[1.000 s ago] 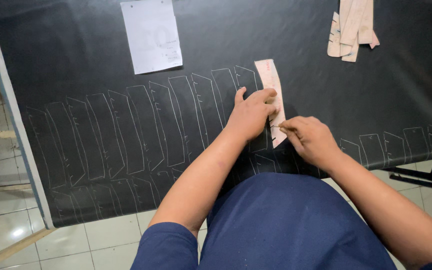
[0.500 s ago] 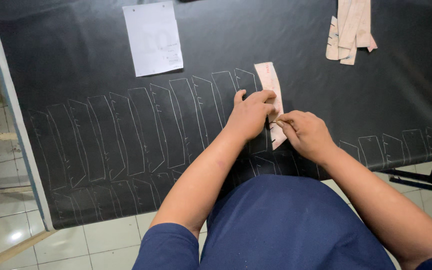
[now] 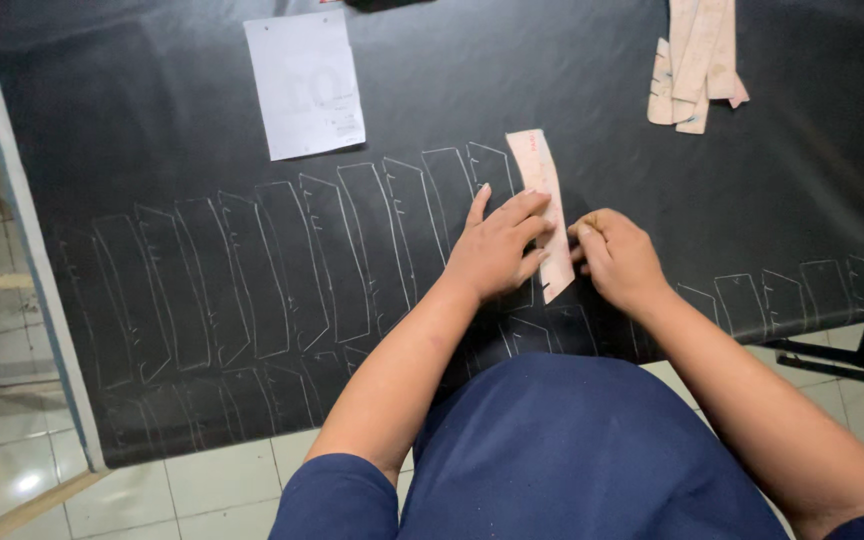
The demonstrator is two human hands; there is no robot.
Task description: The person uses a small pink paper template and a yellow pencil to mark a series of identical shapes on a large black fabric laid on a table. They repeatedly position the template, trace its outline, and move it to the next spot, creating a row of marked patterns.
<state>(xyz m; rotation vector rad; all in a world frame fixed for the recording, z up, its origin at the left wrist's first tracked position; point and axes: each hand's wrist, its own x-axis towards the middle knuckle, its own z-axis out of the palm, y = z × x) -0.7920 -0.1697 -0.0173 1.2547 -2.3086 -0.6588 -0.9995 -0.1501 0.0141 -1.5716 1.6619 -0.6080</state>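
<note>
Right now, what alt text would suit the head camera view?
A left hand presses a pale paper pattern strip flat on black fabric while the right hand works along its edge; chalk outlines line the cloth.

Black cloth (white chalk outlines), pale pink template, white paper

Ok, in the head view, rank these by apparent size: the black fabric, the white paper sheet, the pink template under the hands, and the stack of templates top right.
1. black fabric
2. white paper sheet
3. and 4. stack of templates and pink template: too close to rank; the left hand covers part of the template.
</note>
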